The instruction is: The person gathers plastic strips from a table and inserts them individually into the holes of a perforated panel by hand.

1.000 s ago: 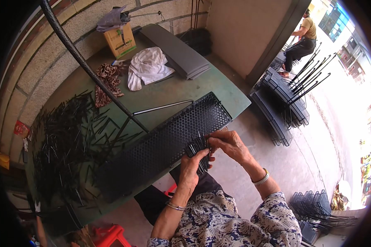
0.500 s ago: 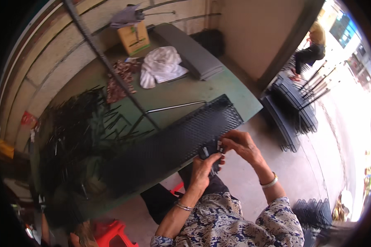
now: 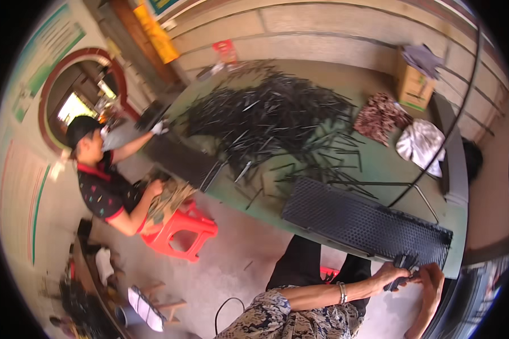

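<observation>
At the lower right, my left hand point(image 3: 389, 276) is closed around a small bundle of black pieces point(image 3: 403, 264). Against the bundle's right side is my right hand point(image 3: 433, 278), its fingers pinched together; what they pinch is too small to make out. Just beyond both hands, a long black perforated metal panel point(image 3: 359, 216) lies along the near edge of the green table point(image 3: 240, 195). A bent metal rod point(image 3: 427, 203) rises by the panel's far side. Thin black strips point(image 3: 271, 113) form a large heap farther left, with loose ones scattered toward the panel.
Across to the left, a co-worker point(image 3: 104, 186) with a gloved hand sits on a red stool point(image 3: 178, 231), beside another dark panel point(image 3: 181, 158). A patterned cloth point(image 3: 380, 117), a white cloth point(image 3: 421, 144) and a cardboard box point(image 3: 415, 85) stand at the back right. A dark cable point(image 3: 464, 104) hangs in front.
The view has swung left, bringing the co-worker and the whole heap into sight. Both hands stay together at the black bundle, now at the panel's right end.
</observation>
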`<state>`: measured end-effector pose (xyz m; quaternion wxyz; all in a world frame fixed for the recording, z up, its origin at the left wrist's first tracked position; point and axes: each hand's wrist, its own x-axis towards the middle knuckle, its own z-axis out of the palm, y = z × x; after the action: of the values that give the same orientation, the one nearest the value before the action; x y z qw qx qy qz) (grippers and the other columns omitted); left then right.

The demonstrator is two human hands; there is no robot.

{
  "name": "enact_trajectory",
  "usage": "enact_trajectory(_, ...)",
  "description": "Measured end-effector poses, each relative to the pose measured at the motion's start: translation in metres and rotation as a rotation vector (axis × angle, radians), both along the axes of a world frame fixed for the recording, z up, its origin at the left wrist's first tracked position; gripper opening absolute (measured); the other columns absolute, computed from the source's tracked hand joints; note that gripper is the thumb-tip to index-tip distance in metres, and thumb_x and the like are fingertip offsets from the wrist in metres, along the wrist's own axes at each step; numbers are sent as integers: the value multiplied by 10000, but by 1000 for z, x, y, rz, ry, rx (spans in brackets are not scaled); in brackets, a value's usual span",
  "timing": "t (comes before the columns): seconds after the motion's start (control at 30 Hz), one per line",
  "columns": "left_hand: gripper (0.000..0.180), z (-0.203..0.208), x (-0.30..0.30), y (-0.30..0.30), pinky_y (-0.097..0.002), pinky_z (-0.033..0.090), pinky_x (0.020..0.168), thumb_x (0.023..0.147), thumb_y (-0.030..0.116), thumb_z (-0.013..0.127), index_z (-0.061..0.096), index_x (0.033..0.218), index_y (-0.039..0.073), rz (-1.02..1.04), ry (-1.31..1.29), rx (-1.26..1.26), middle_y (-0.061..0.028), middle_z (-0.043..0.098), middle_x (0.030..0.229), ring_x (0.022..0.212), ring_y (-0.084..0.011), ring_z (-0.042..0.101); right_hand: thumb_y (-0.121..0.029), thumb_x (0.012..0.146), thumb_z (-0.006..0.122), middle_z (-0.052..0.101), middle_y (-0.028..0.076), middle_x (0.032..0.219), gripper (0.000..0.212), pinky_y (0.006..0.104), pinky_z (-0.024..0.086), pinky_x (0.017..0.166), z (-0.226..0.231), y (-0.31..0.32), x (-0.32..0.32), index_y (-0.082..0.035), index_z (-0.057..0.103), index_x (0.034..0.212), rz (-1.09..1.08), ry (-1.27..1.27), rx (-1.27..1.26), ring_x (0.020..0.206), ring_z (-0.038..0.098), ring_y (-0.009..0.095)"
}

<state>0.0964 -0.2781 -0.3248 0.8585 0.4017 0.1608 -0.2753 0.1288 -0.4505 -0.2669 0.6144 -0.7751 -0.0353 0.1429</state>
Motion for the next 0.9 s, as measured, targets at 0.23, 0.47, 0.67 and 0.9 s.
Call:
enact_trajectory(0.23,313,-18,1,-7,-257,452,443,797,332,668,646,947,57,11,65,-89,-46,650,798,657,-124,631,-143,932,522,597,42,695,143,229,498,557,0,-14,5,-6,563,941,-87,-140,-103,578,607,110)
enact_trajectory(0.47,228,-32,7,-11,-264,455,412,828,280,660,617,904,69,73,177,-99,-56,648,755,590,-141,626,-203,963,519,562,-15,752,170,199,466,579,-9,-10,19,-40,566,969,-142,-272,-168,615,605,70)
enact_trajectory(0.67,210,-25,5,-17,-303,447,401,796,255,661,606,833,56,101,187,-97,-64,619,681,537,-168,615,-167,959,482,582,30,734,189,228,461,594,13,-3,11,-8,584,949,-259,-365,-231,609,589,92)
enact_trajectory(0.9,155,-15,-6,2,-255,477,526,900,159,582,633,888,13,-5,189,-265,-80,644,755,611,-143,594,-43,919,524,534,19,732,69,238,393,655,42,16,-12,5,573,910,-438,-388,-220,723,445,89)
